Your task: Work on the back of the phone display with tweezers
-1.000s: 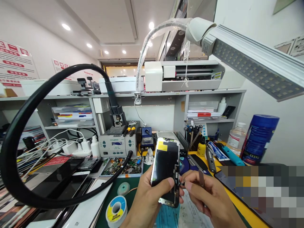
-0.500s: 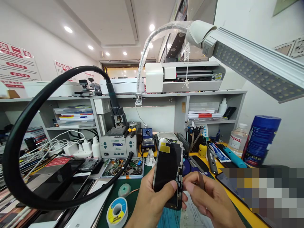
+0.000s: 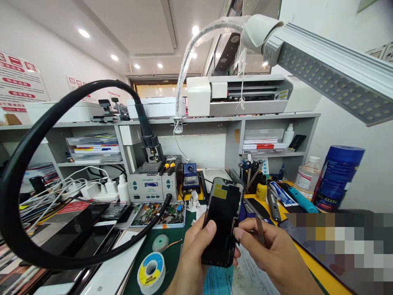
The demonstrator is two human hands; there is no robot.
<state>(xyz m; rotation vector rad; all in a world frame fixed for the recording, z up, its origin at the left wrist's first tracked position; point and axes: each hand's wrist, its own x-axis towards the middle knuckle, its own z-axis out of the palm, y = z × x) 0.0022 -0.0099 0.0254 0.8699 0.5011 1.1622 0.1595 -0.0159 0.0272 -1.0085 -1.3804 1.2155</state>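
Note:
A phone screen assembly (image 3: 220,221), with its black back side facing me and a yellow square label near its top, stands tilted upright in the middle of the view. My left hand (image 3: 195,254) is closed around it, thumb lying on the black face and fingertips showing past its right edge. Close by that edge, my right hand (image 3: 270,250) pinches with thumb and forefinger. A thin metal tool, apparently tweezers (image 3: 260,230), sticks up between its fingers. Whatever sits at the right fingertips is too small to make out.
A solder spool (image 3: 151,272) and a small round coil (image 3: 160,243) lie on the green mat. Behind stand a tray of circuit boards (image 3: 184,223) and a hot-air station (image 3: 145,188), its black hose (image 3: 18,246) looping at left. A phone (image 3: 302,246) and blue can (image 3: 339,178) are right.
The screen assembly has shifted slightly right and turned a little. My left thumb has moved up and left over its face. The metal tool in my right hand shows more clearly.

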